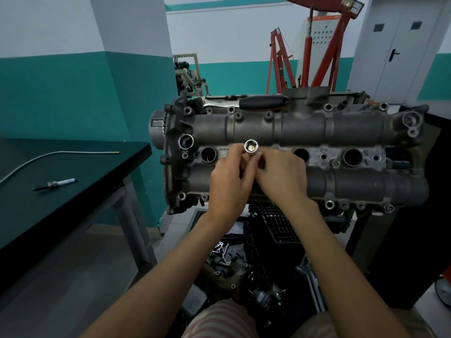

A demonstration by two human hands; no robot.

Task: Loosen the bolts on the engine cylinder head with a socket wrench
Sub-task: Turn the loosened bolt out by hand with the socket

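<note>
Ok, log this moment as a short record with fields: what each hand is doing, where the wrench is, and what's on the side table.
left hand: left hand pinches the shiny cylindrical metal socket
right hand: right hand pinches the same socket from the other side
socket: open end faces the camera, held over the grey metal cylinder head, middle row
wrench: chrome ratchet wrench with black grip lies unheld along the head's far edge
side table: dark green table carries a white-tipped spark plug and a thin bent metal rod

Both bare forearms reach forward, hands meeting at centre.
Left hand (230, 178) and right hand (283, 175) lie knuckles up, side by side, fingertips curled and pinching together.
</note>
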